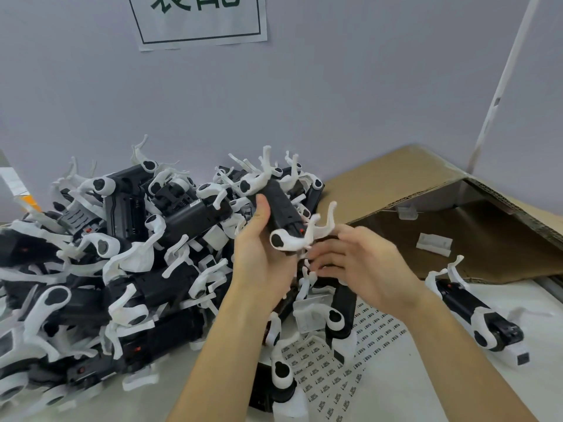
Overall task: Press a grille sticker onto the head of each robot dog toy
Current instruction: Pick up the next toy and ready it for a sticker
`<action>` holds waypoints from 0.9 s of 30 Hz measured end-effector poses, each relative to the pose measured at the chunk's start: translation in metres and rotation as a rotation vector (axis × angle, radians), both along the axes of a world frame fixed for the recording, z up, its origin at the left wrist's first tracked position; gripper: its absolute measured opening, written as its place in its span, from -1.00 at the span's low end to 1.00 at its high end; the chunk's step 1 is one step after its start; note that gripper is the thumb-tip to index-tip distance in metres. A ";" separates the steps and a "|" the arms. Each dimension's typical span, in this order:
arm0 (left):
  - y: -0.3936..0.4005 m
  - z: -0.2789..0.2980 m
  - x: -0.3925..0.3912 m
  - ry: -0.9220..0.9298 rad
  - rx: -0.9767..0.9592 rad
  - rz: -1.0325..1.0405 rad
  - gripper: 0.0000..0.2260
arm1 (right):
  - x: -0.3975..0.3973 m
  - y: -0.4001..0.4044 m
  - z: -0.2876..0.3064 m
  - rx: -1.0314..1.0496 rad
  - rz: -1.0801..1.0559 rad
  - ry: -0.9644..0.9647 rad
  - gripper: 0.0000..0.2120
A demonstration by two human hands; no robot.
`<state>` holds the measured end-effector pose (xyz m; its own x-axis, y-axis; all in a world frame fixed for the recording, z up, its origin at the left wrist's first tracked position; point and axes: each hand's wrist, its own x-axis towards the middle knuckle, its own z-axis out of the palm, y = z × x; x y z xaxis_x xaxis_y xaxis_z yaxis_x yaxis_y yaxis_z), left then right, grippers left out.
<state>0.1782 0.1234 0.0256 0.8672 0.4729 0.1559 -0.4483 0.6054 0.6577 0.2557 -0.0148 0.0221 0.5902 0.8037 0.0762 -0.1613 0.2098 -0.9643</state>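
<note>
My left hand (pixel 262 254) grips a black-and-white robot dog toy (pixel 281 208) belly up, its white legs pointing upward, above the middle of the table. My right hand (pixel 356 263) is just right of the toy's near end, fingers loosely bent toward its lower legs; I cannot tell whether it pinches a sticker. A sheet of small grille stickers (pixel 374 330) lies on the table under my right forearm. Another sticker sheet (pixel 323 376) lies nearer me.
A big heap of robot dog toys (pixel 106 269) covers the left half of the table. One toy (pixel 475 312) lies alone at the right. An open cardboard box (pixel 457 226) with white plastic pieces stands at the back right. Two more toys (pixel 338 312) lie on the sticker sheets.
</note>
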 end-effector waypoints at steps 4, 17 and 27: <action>0.003 0.007 -0.001 0.117 0.108 0.030 -0.74 | 0.008 -0.006 -0.011 -0.575 -0.254 -0.700 -0.70; -0.002 0.015 0.001 0.562 0.686 0.208 -0.50 | -0.018 0.029 -0.020 -1.228 -0.053 -1.160 -0.79; -0.004 0.013 0.002 0.568 0.662 0.178 -0.47 | -0.025 0.041 -0.025 -1.343 -0.094 -1.196 -0.78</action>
